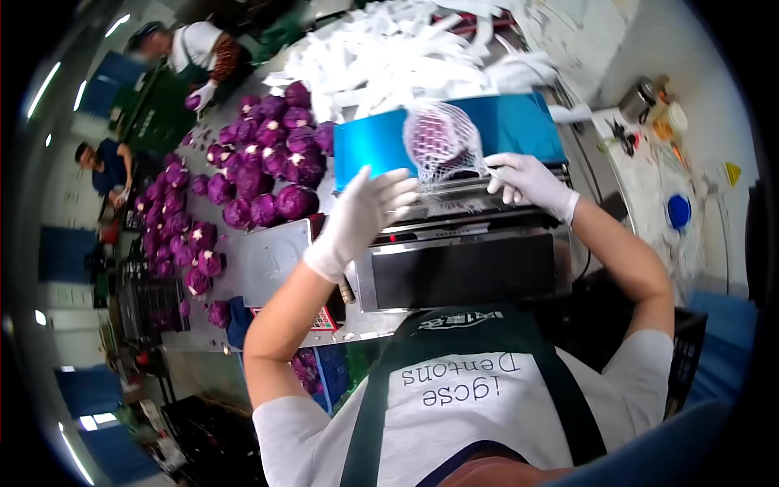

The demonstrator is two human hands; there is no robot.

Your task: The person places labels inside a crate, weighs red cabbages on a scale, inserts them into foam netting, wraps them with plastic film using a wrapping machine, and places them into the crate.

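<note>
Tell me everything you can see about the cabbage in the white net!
The red cabbage looks round and purple, with the white net stretched around it in little open holes. The net's loose end spreads toward the person. The cabbage lies on a shiny blue surface. The right hand has its fingertips at the net's edge; the left hand is open nearby. The cabbage's underside is hidden.

side bench (649,191): round blue object (679,212), perhaps a lid | wall (704,97): yellow triangular sign (733,173)
</note>
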